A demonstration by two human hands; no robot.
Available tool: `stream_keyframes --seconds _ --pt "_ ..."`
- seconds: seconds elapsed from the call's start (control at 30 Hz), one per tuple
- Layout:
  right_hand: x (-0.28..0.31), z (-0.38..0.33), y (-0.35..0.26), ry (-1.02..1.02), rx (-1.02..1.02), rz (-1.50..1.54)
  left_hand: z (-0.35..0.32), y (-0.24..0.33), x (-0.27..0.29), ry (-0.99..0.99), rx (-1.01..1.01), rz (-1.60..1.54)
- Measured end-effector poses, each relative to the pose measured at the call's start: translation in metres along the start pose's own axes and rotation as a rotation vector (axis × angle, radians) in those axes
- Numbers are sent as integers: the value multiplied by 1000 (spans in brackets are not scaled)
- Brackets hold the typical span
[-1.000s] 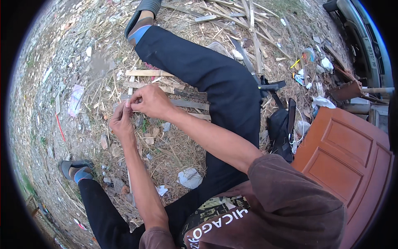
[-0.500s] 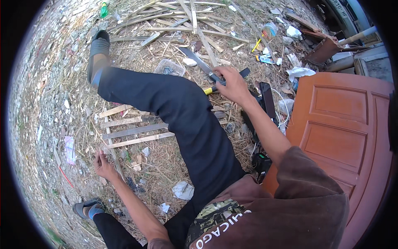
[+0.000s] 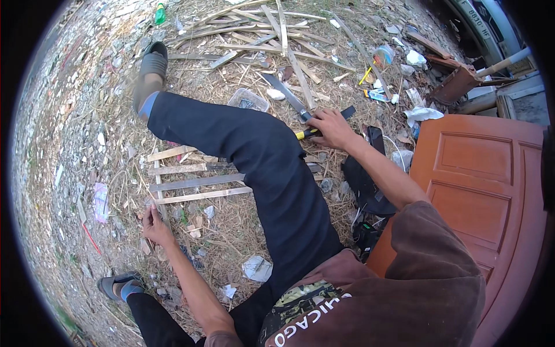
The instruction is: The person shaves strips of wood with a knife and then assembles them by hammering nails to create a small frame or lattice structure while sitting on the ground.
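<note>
The right hand [image 3: 330, 128] is clenched around the yellow-and-black handle of a long steel-bladed knife [image 3: 287, 95] — the blade lies on the straw-covered ground, just beyond the raised knee. The left hand [image 3: 152, 224] rests on the ground with fingers curled at the lower end of a thin upright wooden strip [image 3: 158, 191] — which crosses four flat wooden slats [image 3: 199, 182]; whether they grip it cannot be told.

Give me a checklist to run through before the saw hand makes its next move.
1. Right hand closed on the yellow-and-black handle of the steel handsaw: ok.
2. Saw blade clear of the dark trouser leg: ok.
3. Left hand steadying the frame of pale wooden slats: ok, at its near end.
4. Left hand far from the blade: ok.
5. Tooth sharpness: cannot tell.
</note>
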State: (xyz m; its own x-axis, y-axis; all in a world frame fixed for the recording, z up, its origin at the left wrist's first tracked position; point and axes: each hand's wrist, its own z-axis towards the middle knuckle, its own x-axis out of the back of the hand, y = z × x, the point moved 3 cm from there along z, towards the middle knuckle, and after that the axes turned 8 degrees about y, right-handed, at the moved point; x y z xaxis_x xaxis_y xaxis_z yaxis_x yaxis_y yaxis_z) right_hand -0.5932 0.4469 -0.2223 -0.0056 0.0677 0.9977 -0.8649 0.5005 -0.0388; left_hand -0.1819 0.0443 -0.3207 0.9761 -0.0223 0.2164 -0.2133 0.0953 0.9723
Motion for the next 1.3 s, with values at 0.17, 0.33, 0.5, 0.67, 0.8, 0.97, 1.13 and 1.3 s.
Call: stream_keyframes --seconds 0.17,0.33,0.5,0.67,0.8,0.97,1.13,1.3 --pt "-21 -4 -13 -81 106 -61 -19 15 -17 -57 15 73" --pt "35 -4 -7 -21 68 -48 -12 11 -11 -1 114 86" --pt "96 -5 13 281 -138 -41 -11 9 -13 -28 74 60" --pt "152 29 -49 304 -412 274 -8 9 -15 -24 5 95" --pt "154 65 -156 153 -450 1156 -7 5 -9 -17 103 92" --pt "84 101 -269 17 -280 1229 -4 17 -15 -32 170 18" --pt "14 86 -321 -58 -299 1132 -1 26 -9 -75 157 41" --pt "-28 61 -320 -134 -391 1098 -5 21 -12 -100 46 176"
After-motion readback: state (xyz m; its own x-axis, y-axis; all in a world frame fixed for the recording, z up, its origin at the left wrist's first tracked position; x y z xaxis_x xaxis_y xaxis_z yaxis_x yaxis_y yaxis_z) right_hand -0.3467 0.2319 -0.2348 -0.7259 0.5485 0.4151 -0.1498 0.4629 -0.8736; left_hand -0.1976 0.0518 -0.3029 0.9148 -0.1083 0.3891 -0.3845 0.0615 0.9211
